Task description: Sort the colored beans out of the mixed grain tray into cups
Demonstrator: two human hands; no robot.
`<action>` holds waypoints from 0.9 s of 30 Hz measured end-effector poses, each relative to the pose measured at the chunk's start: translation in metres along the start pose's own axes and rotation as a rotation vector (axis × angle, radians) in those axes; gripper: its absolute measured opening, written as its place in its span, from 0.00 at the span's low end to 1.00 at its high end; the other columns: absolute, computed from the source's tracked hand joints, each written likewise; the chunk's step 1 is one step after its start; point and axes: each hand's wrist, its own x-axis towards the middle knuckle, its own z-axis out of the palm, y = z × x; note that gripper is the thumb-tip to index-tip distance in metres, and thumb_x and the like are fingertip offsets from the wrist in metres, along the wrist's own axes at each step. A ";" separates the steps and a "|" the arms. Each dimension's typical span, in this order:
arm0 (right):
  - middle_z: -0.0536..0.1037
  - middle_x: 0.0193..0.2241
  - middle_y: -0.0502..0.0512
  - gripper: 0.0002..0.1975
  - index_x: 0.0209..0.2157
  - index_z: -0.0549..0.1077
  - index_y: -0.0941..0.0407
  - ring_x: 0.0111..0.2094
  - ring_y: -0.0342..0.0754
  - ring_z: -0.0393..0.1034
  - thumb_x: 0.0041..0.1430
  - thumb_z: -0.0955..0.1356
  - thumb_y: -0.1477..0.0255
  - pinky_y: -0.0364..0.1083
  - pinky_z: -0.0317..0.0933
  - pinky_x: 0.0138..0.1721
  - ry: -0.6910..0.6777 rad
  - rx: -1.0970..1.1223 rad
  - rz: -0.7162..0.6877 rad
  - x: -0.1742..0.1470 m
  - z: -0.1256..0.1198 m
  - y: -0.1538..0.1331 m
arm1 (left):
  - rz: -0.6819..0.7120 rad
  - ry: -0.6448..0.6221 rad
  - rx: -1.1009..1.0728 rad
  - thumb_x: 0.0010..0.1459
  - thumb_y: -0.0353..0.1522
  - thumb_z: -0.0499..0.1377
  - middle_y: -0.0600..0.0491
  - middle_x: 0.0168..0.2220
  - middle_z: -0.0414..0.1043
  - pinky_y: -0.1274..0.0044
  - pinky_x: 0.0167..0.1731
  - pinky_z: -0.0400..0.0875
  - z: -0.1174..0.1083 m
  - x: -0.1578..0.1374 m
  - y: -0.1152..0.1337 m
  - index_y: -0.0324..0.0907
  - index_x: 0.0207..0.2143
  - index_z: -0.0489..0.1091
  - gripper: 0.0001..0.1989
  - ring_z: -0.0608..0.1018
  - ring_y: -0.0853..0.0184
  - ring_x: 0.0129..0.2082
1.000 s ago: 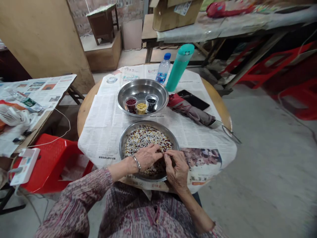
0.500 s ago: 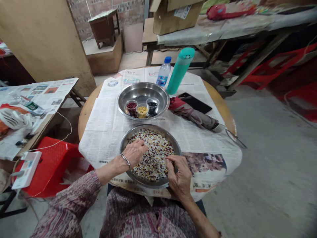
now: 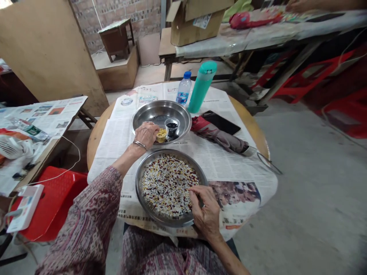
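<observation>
My left hand (image 3: 145, 135), with a metal bangle at its wrist, is over the left side of the far steel basin (image 3: 140, 110). Its fingers are bunched, their tips beside a clear cup of yellow beans (image 3: 161, 134); what they hold is hidden. A cup of black beans (image 3: 172, 128) stands right of the yellow one, and the cup of dark red beans is covered by the hand. My right hand (image 3: 205, 208) rests at the right rim of the near basin (image 3: 138, 183), thumb and forefinger pinched above mixed white grains and coloured beans (image 3: 170, 185).
Newspaper (image 3: 109, 152) covers the round table. Behind the basins stand a water bottle (image 3: 184, 88) and a teal flask (image 3: 202, 87). A folded umbrella (image 3: 220, 135) and a black phone (image 3: 222, 122) lie to the right. Another person's arm (image 3: 329, 4) shows at the back table.
My left hand has moved from the near basin forward to the far basin, now covering the red bean cup. My right hand stays pinched at the near basin's right side. The view shifted slightly.
</observation>
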 end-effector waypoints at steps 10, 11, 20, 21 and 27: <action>0.76 0.33 0.52 0.07 0.36 0.72 0.53 0.37 0.49 0.69 0.60 0.65 0.78 0.50 0.65 0.40 0.008 0.009 0.006 0.002 0.000 -0.002 | -0.030 -0.234 0.148 0.59 0.32 0.59 0.45 0.37 0.78 0.72 0.42 0.66 -0.009 0.024 0.015 0.42 0.38 0.80 0.10 0.75 0.58 0.46; 0.76 0.32 0.52 0.07 0.36 0.72 0.53 0.37 0.48 0.69 0.60 0.65 0.78 0.50 0.65 0.40 0.006 0.008 0.007 0.002 0.000 -0.002 | -0.043 -0.250 0.152 0.59 0.31 0.59 0.45 0.37 0.77 0.72 0.41 0.66 -0.010 0.026 0.017 0.42 0.38 0.80 0.10 0.76 0.57 0.45; 0.76 0.32 0.52 0.07 0.37 0.71 0.53 0.37 0.48 0.69 0.60 0.65 0.79 0.49 0.64 0.40 0.000 0.007 0.001 0.001 -0.001 0.000 | -0.026 -0.256 0.187 0.61 0.30 0.56 0.43 0.35 0.77 0.71 0.39 0.68 0.001 0.031 0.020 0.39 0.39 0.79 0.12 0.78 0.57 0.42; 0.76 0.32 0.52 0.07 0.37 0.71 0.53 0.37 0.48 0.69 0.60 0.65 0.79 0.49 0.64 0.40 0.000 0.007 0.000 0.001 -0.001 0.000 | -0.023 -0.251 0.185 0.61 0.30 0.56 0.43 0.36 0.77 0.71 0.40 0.68 0.003 0.031 0.020 0.38 0.39 0.79 0.12 0.78 0.57 0.42; 0.76 0.32 0.53 0.06 0.36 0.72 0.53 0.36 0.48 0.69 0.60 0.65 0.78 0.50 0.65 0.39 0.014 0.012 0.012 0.003 -0.001 -0.002 | 0.006 -0.178 0.134 0.61 0.30 0.54 0.45 0.38 0.77 0.71 0.41 0.67 0.005 0.032 0.017 0.38 0.37 0.77 0.11 0.77 0.60 0.42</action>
